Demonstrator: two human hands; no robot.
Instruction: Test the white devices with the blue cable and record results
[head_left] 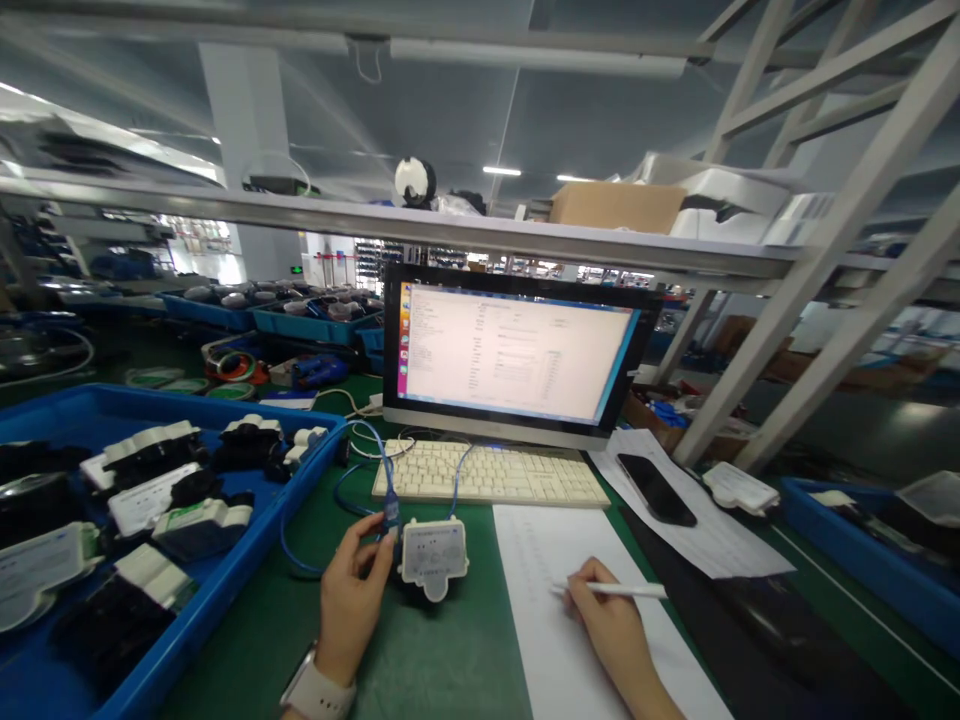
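Between the thumb and fingers of my left hand (355,588) is a blue cable connector (391,510), with its blue cable looping up and back behind. Just right of it a white, labelled plastic meter module (434,556) rests on the green mat, and another blue lead runs from its top toward the keyboard. My right hand (609,618) grips a white pen (631,590), its tip at a paper sheet (540,640). Faint writing runs down the sheet's left side.
A lit monitor (510,350) stands behind a cream keyboard (495,474). At left is a blue tray (247,545) of similar modules. A black phone (657,490) lies on papers at right, near another blue bin (862,560). A shelf (480,232) crosses overhead.
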